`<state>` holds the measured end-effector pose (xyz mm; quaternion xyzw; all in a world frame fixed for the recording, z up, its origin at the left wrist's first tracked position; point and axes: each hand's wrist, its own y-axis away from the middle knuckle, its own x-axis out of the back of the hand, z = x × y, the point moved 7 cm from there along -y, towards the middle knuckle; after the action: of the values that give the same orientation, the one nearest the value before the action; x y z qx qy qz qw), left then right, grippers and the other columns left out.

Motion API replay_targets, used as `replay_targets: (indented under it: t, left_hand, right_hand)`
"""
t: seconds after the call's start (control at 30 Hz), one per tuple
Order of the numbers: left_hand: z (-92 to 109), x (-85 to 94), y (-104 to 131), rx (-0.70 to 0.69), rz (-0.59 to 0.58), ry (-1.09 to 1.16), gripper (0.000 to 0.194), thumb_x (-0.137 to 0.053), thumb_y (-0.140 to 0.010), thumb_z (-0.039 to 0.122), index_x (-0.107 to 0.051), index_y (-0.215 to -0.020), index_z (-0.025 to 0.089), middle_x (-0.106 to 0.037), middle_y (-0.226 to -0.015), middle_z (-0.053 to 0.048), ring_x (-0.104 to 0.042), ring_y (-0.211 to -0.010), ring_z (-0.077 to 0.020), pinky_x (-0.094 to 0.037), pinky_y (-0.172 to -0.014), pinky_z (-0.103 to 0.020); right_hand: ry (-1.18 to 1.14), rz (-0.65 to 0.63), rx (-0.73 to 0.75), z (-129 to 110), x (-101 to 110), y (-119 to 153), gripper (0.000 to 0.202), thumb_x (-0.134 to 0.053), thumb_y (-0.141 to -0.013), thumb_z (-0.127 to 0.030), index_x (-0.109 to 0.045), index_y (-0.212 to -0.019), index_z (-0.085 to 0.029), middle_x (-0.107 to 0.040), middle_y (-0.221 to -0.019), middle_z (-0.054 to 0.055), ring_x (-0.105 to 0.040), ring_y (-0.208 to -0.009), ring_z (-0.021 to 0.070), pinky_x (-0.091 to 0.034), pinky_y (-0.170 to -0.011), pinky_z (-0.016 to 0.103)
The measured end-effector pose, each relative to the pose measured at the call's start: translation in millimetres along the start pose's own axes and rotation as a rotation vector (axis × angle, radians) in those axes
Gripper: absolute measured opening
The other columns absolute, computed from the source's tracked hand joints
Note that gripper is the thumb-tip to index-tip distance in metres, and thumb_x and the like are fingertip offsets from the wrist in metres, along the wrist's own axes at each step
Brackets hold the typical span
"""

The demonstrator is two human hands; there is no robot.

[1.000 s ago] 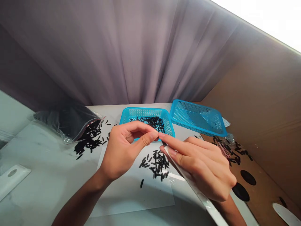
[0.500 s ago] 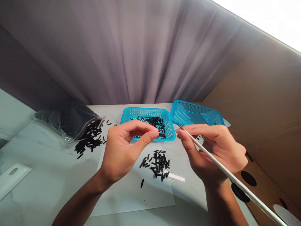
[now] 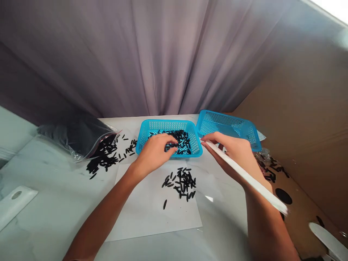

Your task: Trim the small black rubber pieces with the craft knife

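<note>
My left hand point(image 3: 157, 150) is over the near left part of a blue basket point(image 3: 168, 123) that holds many small black pieces point(image 3: 178, 137). Its thumb and forefinger are apart, with black pieces visible between and beyond them. Just right of that basket, my right hand point(image 3: 231, 148) has its fingers closed on a long white stick point(image 3: 244, 177), which slants down to the right. The stick's far tip is hidden at the fingertips. On a white sheet point(image 3: 141, 210) below the basket lies a pile of black pieces point(image 3: 186, 183), with one piece lying apart.
A second blue basket point(image 3: 231, 123) stands at the back right. At the left, a clear bag point(image 3: 73, 136) of black material lies open beside a spilled heap point(image 3: 102, 157). A white object point(image 3: 19, 203) lies at the left edge; brown board point(image 3: 301, 224) is at the right.
My left hand has moved forward into the basket area, and its thumb and forefinger have parted. The dark piece at its fingertips is no longer there. The stick in my right hand has swung and looks shorter.
</note>
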<state>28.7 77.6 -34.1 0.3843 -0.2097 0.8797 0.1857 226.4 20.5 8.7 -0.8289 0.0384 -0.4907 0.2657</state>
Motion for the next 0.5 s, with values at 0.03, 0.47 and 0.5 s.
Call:
replay_targets:
  t: [0.03, 0.47, 0.5]
  left_hand:
    - [5.7, -8.7, 1.9, -0.044, -0.071, 0.004, 0.012, -0.074, -0.094, 0.018, -0.078, -0.104, 0.021, -0.081, -0.106, -0.004, -0.075, -0.101, -0.0249, -0.058, -0.092, -0.04]
    - [4.7, -155.6, 78.8, -0.545, -0.379, -0.077, 0.054, -0.069, -0.098, 0.052, -0.06, -0.14, 0.019, -0.06, -0.149, -0.016, -0.051, -0.144, -0.0346, -0.037, -0.124, -0.049]
    - [4.1, -154.9, 78.2, -0.528, -0.371, -0.083, 0.038, -0.065, -0.103, 0.043, -0.064, -0.132, 0.019, -0.064, -0.14, -0.015, -0.055, -0.138, -0.0325, -0.041, -0.12, -0.047]
  right_hand:
    - [0.015, -0.075, 0.014, 12.3, -11.5, 5.2, 0.013, -0.062, -0.104, -0.026, -0.073, -0.097, -0.024, -0.08, -0.084, 0.001, -0.073, -0.07, 0.0163, -0.052, -0.065, 0.026]
    - [0.076, -0.121, -0.091, 122.8, -71.0, 140.5, 0.029, -0.049, -0.094, -0.011, -0.076, -0.099, -0.021, -0.08, -0.095, 0.013, -0.075, -0.088, 0.0308, -0.057, -0.075, 0.041]
    - [0.064, -0.108, -0.116, 127.4, -70.4, 142.0, 0.03, -0.049, -0.095, -0.012, -0.077, -0.1, -0.021, -0.08, -0.098, 0.014, -0.074, -0.092, 0.0321, -0.057, -0.078, 0.044]
